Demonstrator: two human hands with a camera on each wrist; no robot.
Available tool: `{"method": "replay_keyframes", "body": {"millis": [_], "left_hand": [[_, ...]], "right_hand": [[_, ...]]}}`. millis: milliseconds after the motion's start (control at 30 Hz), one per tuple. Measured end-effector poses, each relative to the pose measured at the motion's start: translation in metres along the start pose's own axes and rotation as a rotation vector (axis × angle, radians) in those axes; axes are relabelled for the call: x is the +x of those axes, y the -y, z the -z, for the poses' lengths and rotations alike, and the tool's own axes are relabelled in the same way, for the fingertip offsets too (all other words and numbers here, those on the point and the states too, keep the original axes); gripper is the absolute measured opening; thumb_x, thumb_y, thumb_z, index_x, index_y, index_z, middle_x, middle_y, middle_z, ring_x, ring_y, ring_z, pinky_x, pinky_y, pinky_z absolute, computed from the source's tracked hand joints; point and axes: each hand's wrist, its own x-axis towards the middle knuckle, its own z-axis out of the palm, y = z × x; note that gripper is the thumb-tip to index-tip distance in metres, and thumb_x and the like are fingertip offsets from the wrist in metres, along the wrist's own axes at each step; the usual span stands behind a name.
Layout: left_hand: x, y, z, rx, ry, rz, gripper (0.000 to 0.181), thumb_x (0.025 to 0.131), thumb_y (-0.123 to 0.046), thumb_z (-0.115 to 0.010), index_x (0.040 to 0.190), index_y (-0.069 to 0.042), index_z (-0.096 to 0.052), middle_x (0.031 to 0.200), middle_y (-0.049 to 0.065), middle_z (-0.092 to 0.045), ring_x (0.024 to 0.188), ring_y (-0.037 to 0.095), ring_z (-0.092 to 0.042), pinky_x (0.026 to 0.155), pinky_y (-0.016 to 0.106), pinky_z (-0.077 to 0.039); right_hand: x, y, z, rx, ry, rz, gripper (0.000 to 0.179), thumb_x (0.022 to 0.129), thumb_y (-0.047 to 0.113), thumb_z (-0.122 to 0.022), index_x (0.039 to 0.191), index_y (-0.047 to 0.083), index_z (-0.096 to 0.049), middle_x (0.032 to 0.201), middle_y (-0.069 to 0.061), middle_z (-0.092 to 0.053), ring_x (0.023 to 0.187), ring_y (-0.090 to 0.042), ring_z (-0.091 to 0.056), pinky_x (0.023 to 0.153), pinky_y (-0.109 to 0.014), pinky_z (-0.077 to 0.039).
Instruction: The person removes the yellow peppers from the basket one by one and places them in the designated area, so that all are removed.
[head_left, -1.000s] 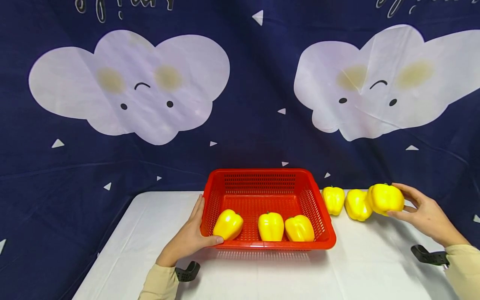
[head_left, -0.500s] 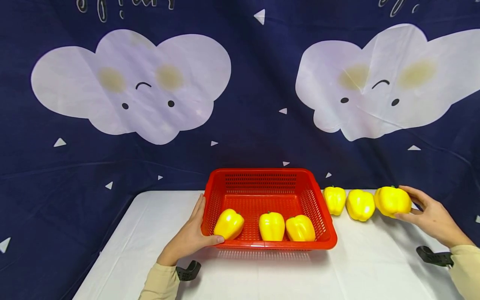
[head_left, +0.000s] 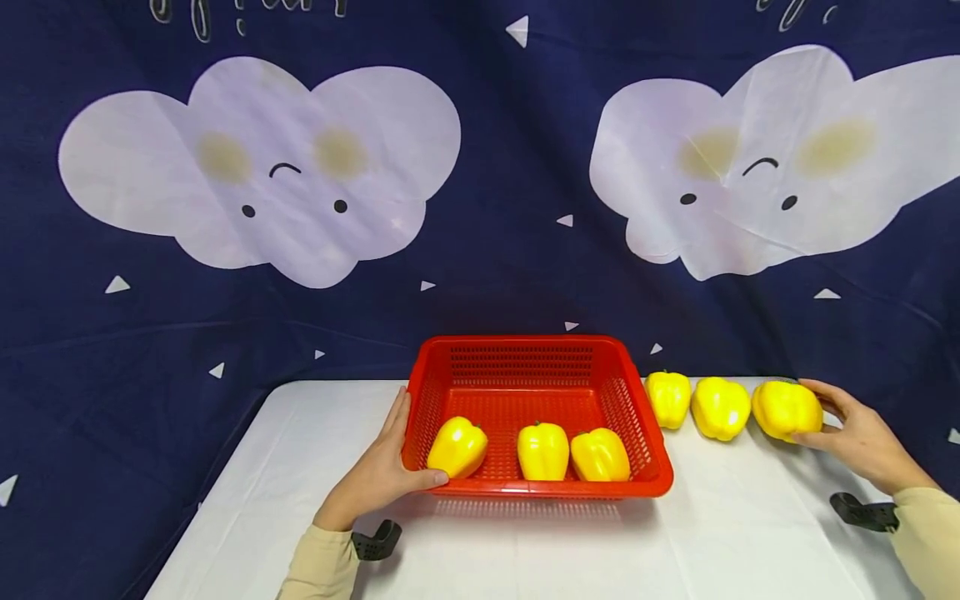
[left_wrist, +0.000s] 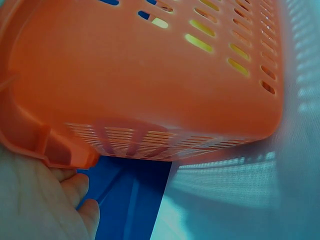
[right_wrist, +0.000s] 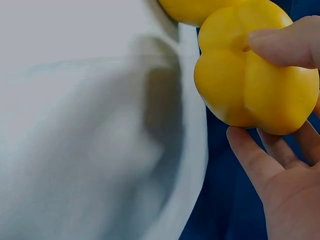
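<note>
A red plastic basket (head_left: 525, 489) stands on the table with three yellow bell peppers inside along its front: one pepper (head_left: 457, 447) at the left, another (head_left: 543, 452) and a third (head_left: 600, 455) further right. My left hand (head_left: 380, 477) holds the basket's front left corner, thumb on the rim; in the left wrist view its fingers (left_wrist: 89, 212) sit by the rim's outer edge. Right of the basket, my right hand (head_left: 862, 433) grips a yellow bell pepper (head_left: 786, 411) between thumb and fingers, low at the table. The right wrist view shows the thumb beside this pepper's stem (right_wrist: 245, 42).
Two more yellow bell peppers, one (head_left: 667, 400) next to the basket and one (head_left: 721, 408) in the middle, form a row with the held one. A white cloth (head_left: 480, 550) covers the table. Behind its far edge hangs a dark blue curtain (head_left: 517, 167) with clouds.
My right hand has moved the gripped pepper to the right, off its overlap with the middle pepper, then lowered it at the row's end. The left hand and basket stay put.
</note>
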Motion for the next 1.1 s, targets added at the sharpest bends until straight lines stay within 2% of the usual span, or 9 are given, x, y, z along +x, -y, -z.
{"method": "replay_keyframes", "body": {"millis": [67,100,167,233,300,333,533,833,1100], "left_hand": [[-0.0013,-0.0002,0.0006,0.001,0.0,0.006,0.129,0.076,-0.048,-0.085,0.161,-0.006,0.003,0.168,0.011,0.009,0.152,0.04,-0.011,0.113,0.063,-0.026],[-0.0016,-0.0004,0.0013,0.0,-0.002,0.007,0.129,0.076,-0.048,-0.084,0.161,-0.007,0.003,0.168,0.011,0.009,0.152,0.04,-0.011,0.113,0.062,-0.027],[-0.0006,-0.0015,0.0017,-0.005,-0.002,0.003,0.128,0.076,-0.048,-0.084,0.162,-0.007,0.002,0.168,0.011,0.008,0.152,0.04,-0.012,0.112,0.062,-0.029],[0.0005,-0.0025,0.0026,-0.009,0.0,-0.004,0.129,0.076,-0.047,-0.085,0.162,-0.008,0.003,0.168,0.012,0.007,0.152,0.04,-0.012,0.111,0.061,-0.029],[0.0015,-0.0037,0.0036,-0.012,-0.001,-0.005,0.129,0.076,-0.047,-0.085,0.162,-0.008,0.003,0.168,0.012,0.007,0.152,0.04,-0.012,0.111,0.061,-0.029],[0.002,-0.0042,0.004,-0.013,0.0,-0.005,0.129,0.076,-0.047,-0.085,0.162,-0.009,0.003,0.168,0.012,0.008,0.152,0.04,-0.012,0.111,0.061,-0.029],[0.0021,-0.0049,0.0035,-0.013,0.004,-0.005,0.128,0.076,-0.046,-0.085,0.162,-0.008,0.003,0.168,0.009,0.009,0.153,0.038,-0.01,0.114,0.06,-0.025],[0.0002,-0.0055,0.0041,-0.025,0.01,-0.005,0.129,0.076,-0.045,-0.085,0.161,-0.007,0.003,0.168,0.011,0.009,0.152,0.039,-0.009,0.114,0.061,-0.025],[-0.0012,-0.0057,0.003,-0.033,0.009,-0.004,0.129,0.076,-0.045,-0.085,0.161,-0.007,0.003,0.168,0.011,0.009,0.152,0.04,-0.01,0.113,0.061,-0.026]], "right_hand": [[0.002,-0.0003,-0.0002,-0.016,0.023,-0.014,0.095,0.085,0.018,-0.082,0.155,-0.007,-0.022,0.147,-0.041,-0.03,0.131,-0.061,-0.028,0.092,-0.008,-0.04],[0.0032,-0.0008,-0.0005,-0.023,0.033,-0.021,0.096,0.085,0.019,-0.082,0.155,-0.007,-0.022,0.147,-0.041,-0.03,0.13,-0.061,-0.029,0.094,-0.01,-0.04],[0.0024,-0.0022,-0.0006,-0.02,0.054,-0.041,0.096,0.085,0.018,-0.081,0.155,-0.007,-0.02,0.148,-0.042,-0.028,0.13,-0.063,-0.028,0.108,-0.037,-0.043],[0.0027,-0.0028,-0.0011,-0.013,0.074,-0.057,0.097,0.085,0.017,-0.081,0.155,-0.008,-0.019,0.149,-0.043,-0.025,0.13,-0.065,-0.027,0.103,-0.067,-0.038],[0.0037,-0.0034,-0.0008,-0.001,0.089,-0.069,0.098,0.085,0.016,-0.081,0.156,-0.007,-0.018,0.15,-0.043,-0.024,0.13,-0.065,-0.026,0.101,-0.071,-0.035],[0.0041,-0.0033,-0.0005,0.006,0.097,-0.069,0.098,0.085,0.015,-0.08,0.156,-0.008,-0.017,0.15,-0.044,-0.023,0.13,-0.066,-0.025,0.094,-0.079,-0.031],[0.0047,-0.0044,0.0022,0.001,0.13,-0.081,0.095,0.087,0.017,-0.079,0.156,-0.007,-0.018,0.15,-0.043,-0.023,0.129,-0.066,-0.026,0.094,-0.08,-0.03],[0.0047,-0.0022,0.0018,0.012,0.155,-0.102,0.097,0.084,0.012,-0.08,0.156,-0.008,-0.017,0.15,-0.043,-0.022,0.128,-0.065,-0.026,0.093,-0.08,-0.032],[0.0058,-0.0022,0.0008,0.004,0.17,-0.078,0.096,0.083,0.009,-0.079,0.155,-0.008,-0.018,0.149,-0.043,-0.023,0.128,-0.065,-0.026,0.092,-0.079,-0.034]]}}
